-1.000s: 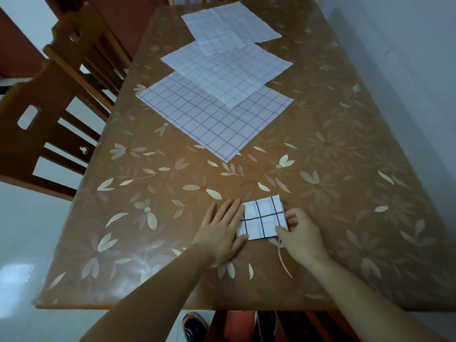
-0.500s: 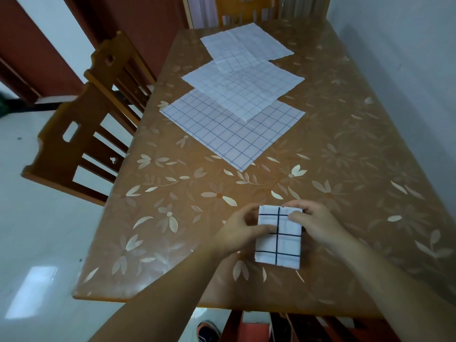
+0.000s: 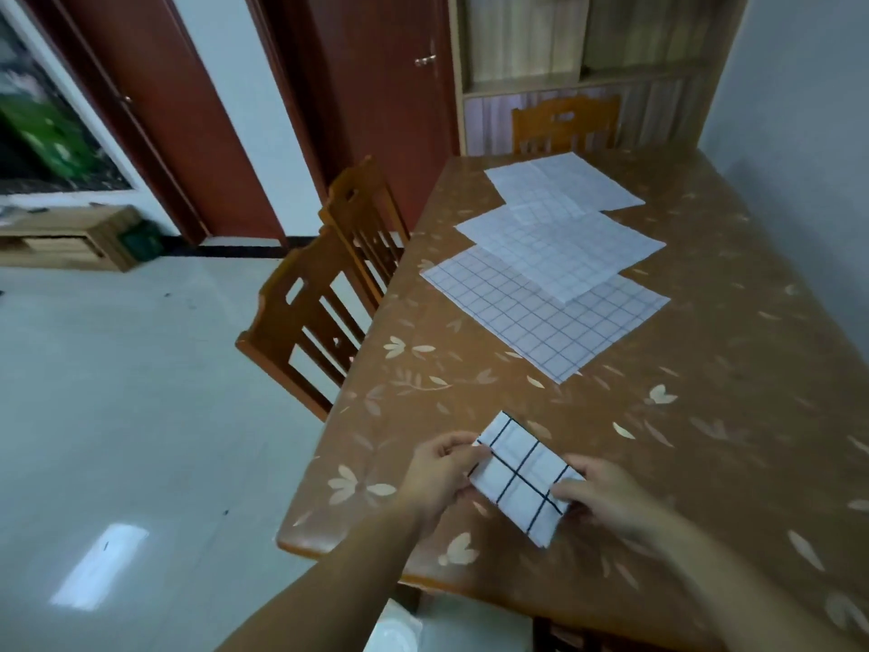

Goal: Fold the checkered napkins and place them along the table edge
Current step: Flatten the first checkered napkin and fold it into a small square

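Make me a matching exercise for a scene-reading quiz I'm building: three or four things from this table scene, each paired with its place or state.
Things:
1. folded napkin
2. nearest flat napkin
3. farthest flat napkin
4. far chair

Places or states:
A. at the table's far end
B. held by left hand and right hand
C. partly covered by the middle napkin
D. overlapping the middle napkin, nearest the far chair

Pairs: 1-B, 2-C, 3-D, 4-A

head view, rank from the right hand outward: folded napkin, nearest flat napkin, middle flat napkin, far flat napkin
From the right hand:
1. folded napkin, gripped in both hands near the front edge.
2. nearest flat napkin, mid-table.
3. middle flat napkin, overlapping it, farther back.
4. far flat napkin, by the far end.
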